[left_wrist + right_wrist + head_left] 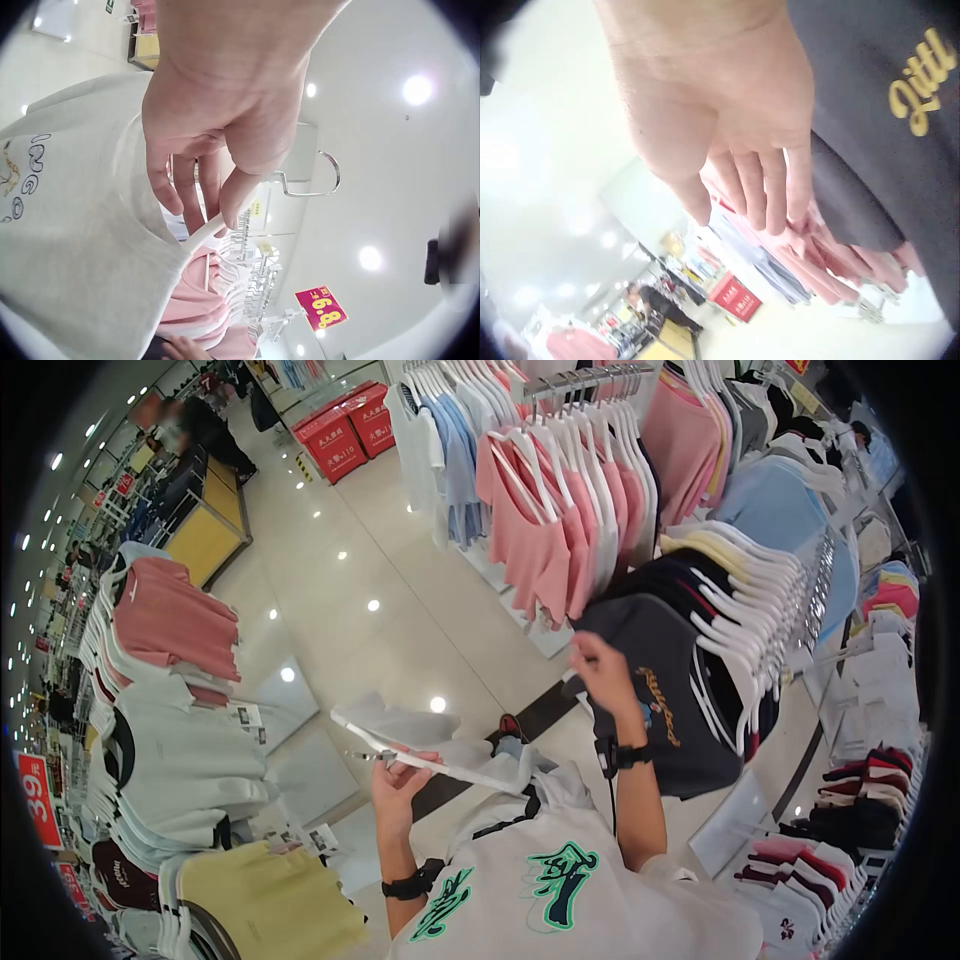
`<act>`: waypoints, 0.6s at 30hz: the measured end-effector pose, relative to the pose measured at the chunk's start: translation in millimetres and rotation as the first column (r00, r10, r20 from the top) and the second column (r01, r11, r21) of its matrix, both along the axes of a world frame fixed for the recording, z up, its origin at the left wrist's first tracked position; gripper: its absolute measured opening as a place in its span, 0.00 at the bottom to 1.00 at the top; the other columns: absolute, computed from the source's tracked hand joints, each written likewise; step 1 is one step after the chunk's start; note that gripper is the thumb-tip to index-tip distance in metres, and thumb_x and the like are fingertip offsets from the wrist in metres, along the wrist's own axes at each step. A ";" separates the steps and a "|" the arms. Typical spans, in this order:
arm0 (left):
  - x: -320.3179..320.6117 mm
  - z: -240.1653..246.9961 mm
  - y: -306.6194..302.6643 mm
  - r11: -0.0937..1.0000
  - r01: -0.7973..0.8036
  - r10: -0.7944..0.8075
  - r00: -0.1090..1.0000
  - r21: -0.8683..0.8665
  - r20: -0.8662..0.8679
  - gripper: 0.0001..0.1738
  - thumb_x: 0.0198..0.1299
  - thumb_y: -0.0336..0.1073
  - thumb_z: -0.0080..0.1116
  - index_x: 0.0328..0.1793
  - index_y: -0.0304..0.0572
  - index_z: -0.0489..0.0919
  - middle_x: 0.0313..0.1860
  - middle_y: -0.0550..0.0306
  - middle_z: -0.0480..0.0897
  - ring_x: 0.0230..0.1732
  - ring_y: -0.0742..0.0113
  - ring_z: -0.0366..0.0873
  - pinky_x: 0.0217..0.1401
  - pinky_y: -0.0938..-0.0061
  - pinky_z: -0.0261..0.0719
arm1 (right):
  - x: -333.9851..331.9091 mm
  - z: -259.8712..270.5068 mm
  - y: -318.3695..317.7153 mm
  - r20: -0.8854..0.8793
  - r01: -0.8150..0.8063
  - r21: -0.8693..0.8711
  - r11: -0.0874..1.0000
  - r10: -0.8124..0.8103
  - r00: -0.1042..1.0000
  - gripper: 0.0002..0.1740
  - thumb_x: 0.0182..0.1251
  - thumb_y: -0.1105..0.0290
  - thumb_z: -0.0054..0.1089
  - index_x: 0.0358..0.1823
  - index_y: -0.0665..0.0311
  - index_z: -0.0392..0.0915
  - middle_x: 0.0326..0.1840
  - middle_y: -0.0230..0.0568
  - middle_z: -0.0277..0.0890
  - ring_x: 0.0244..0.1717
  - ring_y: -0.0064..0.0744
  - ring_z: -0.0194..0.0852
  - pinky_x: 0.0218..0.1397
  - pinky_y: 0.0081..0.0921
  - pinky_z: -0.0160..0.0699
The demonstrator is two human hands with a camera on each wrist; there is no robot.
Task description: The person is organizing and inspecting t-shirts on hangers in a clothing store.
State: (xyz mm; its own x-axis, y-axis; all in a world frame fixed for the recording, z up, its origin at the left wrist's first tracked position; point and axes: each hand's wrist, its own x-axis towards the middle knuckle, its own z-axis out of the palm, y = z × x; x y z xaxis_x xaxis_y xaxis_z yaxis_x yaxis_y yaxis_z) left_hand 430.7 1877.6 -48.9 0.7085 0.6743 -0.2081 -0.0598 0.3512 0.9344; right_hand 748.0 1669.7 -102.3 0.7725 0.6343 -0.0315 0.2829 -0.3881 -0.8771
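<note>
A white hanger point(201, 235) is being pinched by the left hand's point(400, 785) thumb and fingers, a pale shirt point(82, 225) being carried on it. The right hand point(607, 675) is being held, fingers loosely extended, beside a dark shirt point(677, 665) that is being carried at the near end of a metal rail point(820, 570)

Behind the left hand point(402, 776) is a black strap point(412, 882); behind the right hand point(606, 678), a black band point(632, 757) with thin cable point(613, 800). Pale shirt point(650, 895), green-edged dark lettering point(565, 888).
</note>
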 end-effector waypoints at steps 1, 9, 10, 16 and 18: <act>6.5 2.0 7.4 0.999 -0.039 0.039 0.998 -0.007 -0.042 0.26 0.60 0.16 0.65 0.60 0.37 0.67 0.50 0.36 0.87 0.53 0.50 0.87 0.61 0.61 0.87 | 26.1 9.0 15.4 0.041 0.077 0.113 0.991 -0.082 0.996 0.19 0.67 0.70 0.68 0.57 0.68 0.80 0.50 0.50 0.87 0.47 0.35 0.88 0.48 0.31 0.85; 93.5 25.6 74.5 0.998 -0.028 0.034 0.991 0.051 -0.127 0.25 0.59 0.17 0.66 0.60 0.38 0.69 0.50 0.38 0.87 0.52 0.49 0.88 0.62 0.59 0.84 | 152.3 41.6 128.5 0.316 0.187 0.245 0.951 -0.260 0.912 0.32 0.66 0.71 0.66 0.71 0.72 0.70 0.65 0.60 0.78 0.69 0.52 0.75 0.75 0.39 0.70; 108.3 28.0 79.0 0.998 -0.031 0.038 0.990 0.053 -0.135 0.25 0.59 0.17 0.66 0.60 0.38 0.69 0.50 0.38 0.87 0.52 0.49 0.88 0.62 0.59 0.84 | 156.4 37.9 135.2 0.433 0.180 0.165 0.970 -0.235 0.870 0.34 0.66 0.70 0.64 0.73 0.72 0.67 0.68 0.62 0.74 0.72 0.59 0.70 0.77 0.42 0.64; 152.3 26.1 100.5 0.998 0.053 -0.048 0.994 0.046 -0.097 0.24 0.61 0.18 0.65 0.59 0.41 0.68 0.51 0.37 0.87 0.55 0.52 0.87 0.61 0.63 0.83 | 192.6 -9.0 126.9 0.241 0.498 0.269 0.825 -0.558 0.794 0.25 0.68 0.69 0.61 0.66 0.70 0.75 0.56 0.64 0.81 0.59 0.62 0.79 0.62 0.44 0.77; 161.0 23.3 108.6 0.997 0.056 -0.052 0.993 0.043 -0.106 0.25 0.61 0.17 0.65 0.60 0.41 0.68 0.51 0.37 0.87 0.55 0.53 0.86 0.61 0.64 0.83 | 203.5 -14.7 121.9 0.189 0.549 0.283 0.786 -0.607 0.772 0.24 0.69 0.69 0.62 0.64 0.71 0.76 0.54 0.64 0.82 0.57 0.62 0.81 0.59 0.44 0.78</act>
